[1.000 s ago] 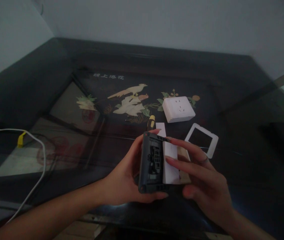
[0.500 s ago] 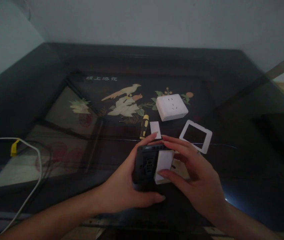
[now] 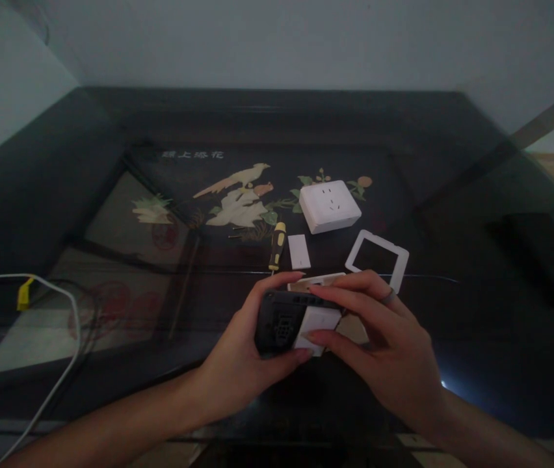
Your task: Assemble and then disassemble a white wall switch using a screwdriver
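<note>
My left hand [image 3: 257,351] is wrapped round a black plastic housing [image 3: 279,322] that has slots and raised ribs on its face. Between thumb and fingers, my right hand [image 3: 379,328] grips a small white rectangular cover [image 3: 316,322], which lies against the right part of the housing. A pale panel edge [image 3: 323,281] shows just behind the housing, partly under my fingers. Another small white rectangular piece [image 3: 299,252] lies on the table beyond my hands, beside a yellow-and-black screwdriver [image 3: 277,247]. The contact between cover and housing is partly hidden by my fingers.
A white wall socket on a box [image 3: 330,207] stands farther back. An open white frame [image 3: 401,263] lies right of it, nearer me. Two screws [image 3: 235,236] lie left of the screwdriver. A white cable [image 3: 75,318] with a yellow tag [image 3: 24,294] runs along the left.
The white cover has tilted flatter against the black housing. My left thumb has moved up to its lower edge, and a pale panel edge now shows behind the housing.
</note>
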`<move>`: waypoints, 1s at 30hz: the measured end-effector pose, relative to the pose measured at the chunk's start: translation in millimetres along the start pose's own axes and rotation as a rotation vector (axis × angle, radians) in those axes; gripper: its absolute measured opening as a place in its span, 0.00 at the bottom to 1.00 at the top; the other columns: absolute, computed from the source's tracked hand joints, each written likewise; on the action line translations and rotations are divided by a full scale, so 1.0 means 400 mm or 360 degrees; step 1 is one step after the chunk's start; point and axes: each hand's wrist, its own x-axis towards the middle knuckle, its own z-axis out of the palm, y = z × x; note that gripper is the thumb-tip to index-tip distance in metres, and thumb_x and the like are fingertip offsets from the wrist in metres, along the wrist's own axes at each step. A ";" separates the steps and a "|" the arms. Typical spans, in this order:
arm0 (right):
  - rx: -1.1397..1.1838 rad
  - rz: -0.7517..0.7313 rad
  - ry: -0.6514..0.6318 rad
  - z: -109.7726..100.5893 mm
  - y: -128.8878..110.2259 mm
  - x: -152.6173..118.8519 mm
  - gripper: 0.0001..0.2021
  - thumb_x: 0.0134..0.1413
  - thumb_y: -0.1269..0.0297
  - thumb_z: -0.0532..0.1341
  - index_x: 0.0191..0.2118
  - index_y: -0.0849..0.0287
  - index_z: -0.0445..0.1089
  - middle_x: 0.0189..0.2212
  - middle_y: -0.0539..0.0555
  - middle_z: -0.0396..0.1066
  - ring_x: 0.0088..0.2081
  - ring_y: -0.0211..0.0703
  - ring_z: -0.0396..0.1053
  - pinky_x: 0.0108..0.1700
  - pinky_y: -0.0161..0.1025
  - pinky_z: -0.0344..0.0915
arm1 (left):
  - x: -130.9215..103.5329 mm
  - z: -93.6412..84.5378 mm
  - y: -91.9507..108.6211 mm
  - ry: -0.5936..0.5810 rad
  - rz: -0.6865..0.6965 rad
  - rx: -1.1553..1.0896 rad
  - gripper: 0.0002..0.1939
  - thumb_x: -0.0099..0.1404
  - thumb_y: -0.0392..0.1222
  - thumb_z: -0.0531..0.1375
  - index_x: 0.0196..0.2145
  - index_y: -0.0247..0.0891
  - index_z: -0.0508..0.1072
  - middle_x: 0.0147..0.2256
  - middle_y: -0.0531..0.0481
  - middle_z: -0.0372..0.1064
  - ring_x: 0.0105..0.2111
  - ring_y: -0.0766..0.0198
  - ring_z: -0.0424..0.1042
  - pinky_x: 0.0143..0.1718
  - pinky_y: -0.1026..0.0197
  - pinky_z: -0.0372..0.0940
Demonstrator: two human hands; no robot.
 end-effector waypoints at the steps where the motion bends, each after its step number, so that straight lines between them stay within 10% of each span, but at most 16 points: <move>1: 0.0016 0.0007 0.0015 0.000 -0.001 0.000 0.17 0.54 0.68 0.69 0.50 0.53 0.72 0.41 0.49 0.69 0.43 0.35 0.71 0.48 0.27 0.70 | -0.001 0.001 -0.001 0.0009 0.0000 0.0004 0.36 0.55 0.30 0.70 0.55 0.57 0.62 0.50 0.60 0.73 0.49 0.63 0.74 0.53 0.59 0.70; 30: 0.0415 0.0399 -0.0022 -0.007 0.000 0.006 0.10 0.51 0.69 0.69 0.40 0.50 0.76 0.31 0.48 0.70 0.35 0.40 0.71 0.34 0.37 0.71 | -0.005 0.001 -0.008 -0.0073 0.0019 0.0083 0.31 0.56 0.32 0.69 0.53 0.52 0.63 0.48 0.55 0.73 0.47 0.60 0.75 0.50 0.57 0.71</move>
